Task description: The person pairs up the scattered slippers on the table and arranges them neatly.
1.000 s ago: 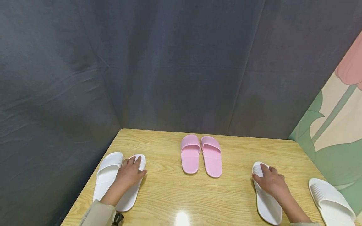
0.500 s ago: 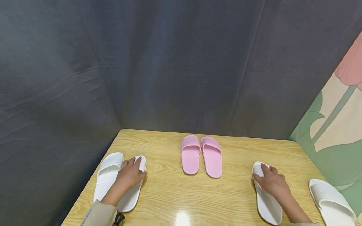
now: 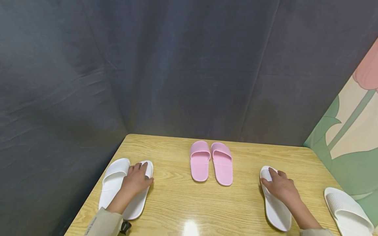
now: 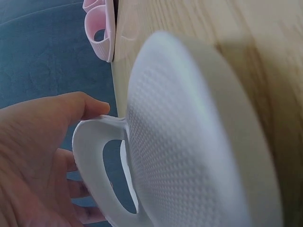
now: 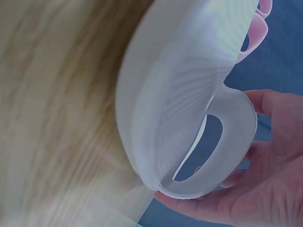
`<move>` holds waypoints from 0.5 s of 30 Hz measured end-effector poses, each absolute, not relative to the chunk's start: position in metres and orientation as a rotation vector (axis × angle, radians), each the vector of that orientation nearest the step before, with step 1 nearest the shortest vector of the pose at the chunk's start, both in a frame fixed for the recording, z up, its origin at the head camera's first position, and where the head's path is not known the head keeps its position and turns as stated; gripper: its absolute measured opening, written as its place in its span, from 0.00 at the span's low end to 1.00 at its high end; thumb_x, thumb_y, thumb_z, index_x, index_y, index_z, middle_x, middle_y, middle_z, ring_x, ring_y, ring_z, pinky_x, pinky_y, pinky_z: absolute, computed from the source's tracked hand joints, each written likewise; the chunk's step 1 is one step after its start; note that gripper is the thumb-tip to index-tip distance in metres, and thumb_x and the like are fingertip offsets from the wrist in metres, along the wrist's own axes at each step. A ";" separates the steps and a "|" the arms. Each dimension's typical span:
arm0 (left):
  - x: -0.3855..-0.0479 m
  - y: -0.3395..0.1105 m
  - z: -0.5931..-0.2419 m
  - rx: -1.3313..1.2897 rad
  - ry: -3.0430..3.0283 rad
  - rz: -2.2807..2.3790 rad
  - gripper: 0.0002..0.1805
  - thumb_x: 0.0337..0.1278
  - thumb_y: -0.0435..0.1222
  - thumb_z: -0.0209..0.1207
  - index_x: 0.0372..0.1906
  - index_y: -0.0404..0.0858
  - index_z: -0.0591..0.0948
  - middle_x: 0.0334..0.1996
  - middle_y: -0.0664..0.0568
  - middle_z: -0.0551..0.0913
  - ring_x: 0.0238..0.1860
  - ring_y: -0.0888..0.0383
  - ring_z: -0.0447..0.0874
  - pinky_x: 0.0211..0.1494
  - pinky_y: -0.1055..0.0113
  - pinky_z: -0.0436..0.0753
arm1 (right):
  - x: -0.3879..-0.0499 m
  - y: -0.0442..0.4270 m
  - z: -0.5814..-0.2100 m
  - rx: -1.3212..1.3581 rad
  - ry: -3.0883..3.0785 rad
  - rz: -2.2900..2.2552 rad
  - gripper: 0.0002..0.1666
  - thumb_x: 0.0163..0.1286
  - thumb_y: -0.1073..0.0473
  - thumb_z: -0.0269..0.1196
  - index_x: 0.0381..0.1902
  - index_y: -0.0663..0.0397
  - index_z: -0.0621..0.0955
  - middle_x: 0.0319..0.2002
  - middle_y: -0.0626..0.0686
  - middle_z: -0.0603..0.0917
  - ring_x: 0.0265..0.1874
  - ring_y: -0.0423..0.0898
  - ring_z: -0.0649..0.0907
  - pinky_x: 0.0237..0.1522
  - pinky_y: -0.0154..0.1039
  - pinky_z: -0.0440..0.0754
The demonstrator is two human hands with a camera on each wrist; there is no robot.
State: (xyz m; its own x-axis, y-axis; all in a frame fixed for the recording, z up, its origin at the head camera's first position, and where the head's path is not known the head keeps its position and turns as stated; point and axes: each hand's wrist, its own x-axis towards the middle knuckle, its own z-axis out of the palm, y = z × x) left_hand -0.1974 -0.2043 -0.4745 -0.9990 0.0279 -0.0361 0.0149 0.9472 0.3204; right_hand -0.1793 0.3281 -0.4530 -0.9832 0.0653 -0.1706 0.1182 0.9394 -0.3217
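Note:
My left hand (image 3: 136,182) holds a white slipper (image 3: 136,206) across its strap, thumb on the right side and fingers over the top. In the left wrist view, the thumb touches the end of the strap (image 4: 90,146). A second white slipper (image 3: 110,188) lies just left of it, partly behind the hand. My right hand (image 3: 282,188) grips another white slipper (image 3: 276,211) by its strap (image 5: 236,132), with the thumb at the left edge. The fourth-side partner, a white slipper (image 3: 349,213), lies farther right, untouched. Two pink slippers (image 3: 200,164) stand side by side between the hands.
All the slippers are on a wooden table (image 3: 180,203) with rounded far corners. Dark cloth (image 3: 189,72) hangs behind and to the left. A wall with a painted flower (image 3: 354,131) bounds the right side.
My right hand and its white slipper have shifted slightly left and away from me. The left hand and the pink slippers stay nearly where they were.

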 end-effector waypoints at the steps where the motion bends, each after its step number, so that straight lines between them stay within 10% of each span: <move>1: -0.198 -0.204 -0.475 0.035 3.061 0.504 0.42 0.58 0.48 0.65 0.74 0.33 0.67 0.69 0.30 0.66 0.69 0.30 0.61 0.52 0.30 0.75 | -0.180 0.327 -0.453 0.136 2.939 -0.503 0.48 0.76 0.37 0.51 0.74 0.72 0.58 0.66 0.85 0.56 0.57 0.89 0.62 0.54 0.76 0.68; 15: -0.201 -0.202 -0.470 0.053 3.082 0.500 0.42 0.59 0.48 0.65 0.74 0.33 0.67 0.70 0.30 0.66 0.69 0.29 0.61 0.54 0.31 0.76 | -0.184 0.317 -0.445 0.094 2.996 -0.500 0.45 0.76 0.41 0.52 0.73 0.73 0.59 0.66 0.85 0.57 0.57 0.89 0.64 0.54 0.76 0.68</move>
State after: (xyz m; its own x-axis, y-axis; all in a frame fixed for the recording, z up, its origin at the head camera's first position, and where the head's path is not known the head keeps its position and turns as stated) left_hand -0.2011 -0.2018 -0.4697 -0.9993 0.0363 -0.0127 0.0304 0.9481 0.3165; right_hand -0.1840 0.3175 -0.4447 -0.9928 0.0440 -0.1117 0.0779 0.9440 -0.3206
